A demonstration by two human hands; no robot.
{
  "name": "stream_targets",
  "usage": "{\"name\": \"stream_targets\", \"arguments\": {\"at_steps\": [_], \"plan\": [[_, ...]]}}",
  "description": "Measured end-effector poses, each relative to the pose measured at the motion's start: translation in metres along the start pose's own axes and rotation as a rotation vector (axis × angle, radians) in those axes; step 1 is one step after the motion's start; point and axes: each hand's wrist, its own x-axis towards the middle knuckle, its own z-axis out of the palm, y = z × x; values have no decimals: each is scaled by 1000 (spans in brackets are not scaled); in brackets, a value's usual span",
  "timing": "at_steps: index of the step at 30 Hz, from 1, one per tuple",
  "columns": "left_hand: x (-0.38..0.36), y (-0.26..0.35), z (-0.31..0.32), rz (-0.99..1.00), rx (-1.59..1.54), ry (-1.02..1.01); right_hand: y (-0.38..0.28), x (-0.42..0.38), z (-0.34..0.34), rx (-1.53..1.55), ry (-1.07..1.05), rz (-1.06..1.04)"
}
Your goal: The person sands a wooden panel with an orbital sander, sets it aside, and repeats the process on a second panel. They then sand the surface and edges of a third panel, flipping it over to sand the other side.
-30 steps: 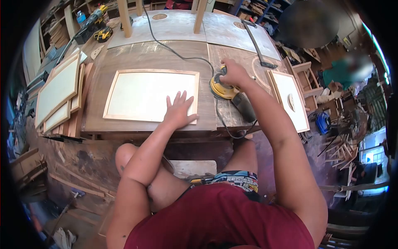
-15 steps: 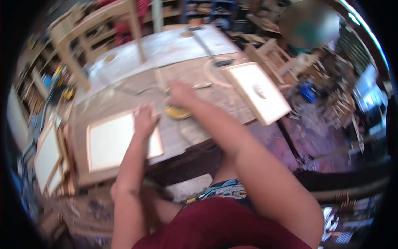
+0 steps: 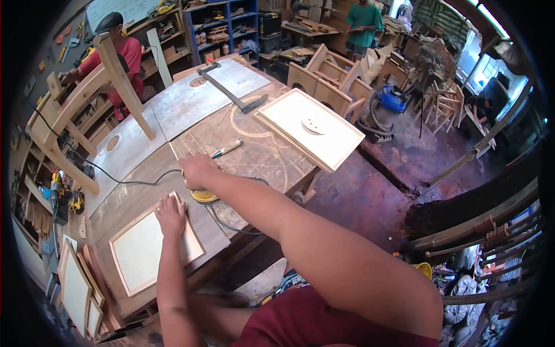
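Note:
My left hand (image 3: 171, 217) lies with its fingers spread on the upper right edge of a white panel with a thin wooden rim (image 3: 136, 251), flat on the workbench. Just above and to its right, my right hand (image 3: 199, 171) is wrapped round the top of a yellow and dark corded power tool (image 3: 204, 196), which stands on the bench beside the panel. The tool's underside is hidden. A chisel-like tool with a light handle (image 3: 231, 146) lies beyond my right hand. At the bench's right side rests a second framed panel (image 3: 324, 124) with a round disc (image 3: 314, 126) on it.
A long clamp (image 3: 225, 89) lies across the bench's far part. A wooden chair frame (image 3: 118, 75) stands at the far left. More framed panels (image 3: 75, 289) lean at the near left. One person in red (image 3: 130, 58) and another in green (image 3: 363, 26) are farther back. A blue vacuum (image 3: 393, 98) sits on the floor.
The view has shifted, bringing the person in red into fuller sight. Both hands remain in about the same places, left on the panel and right on the power tool.

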Motion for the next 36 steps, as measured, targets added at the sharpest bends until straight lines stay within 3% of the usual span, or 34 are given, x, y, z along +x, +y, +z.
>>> {"name": "stream_targets", "arguments": {"at_steps": [14,23,26,29,31,33,36], "plan": [[-12,-6,3,140,-112,138,-4,-7,-10,25,-17,21],[-46,-9,-16,334,-203,63,0,-1,0,90,6,32],[-58,-6,-24,408,-275,80,11,7,24,103,147,-44],[-73,-2,-32,433,-309,16,-8,-4,-8,17,-41,41],[-84,1,-37,405,-329,-25,-11,-3,-11,-65,-35,31],[-92,2,-35,545,-307,-38,-12,-1,-11,-63,-50,17],[-95,5,-42,572,-412,-143,-12,1,-12,-76,-61,36]]}}
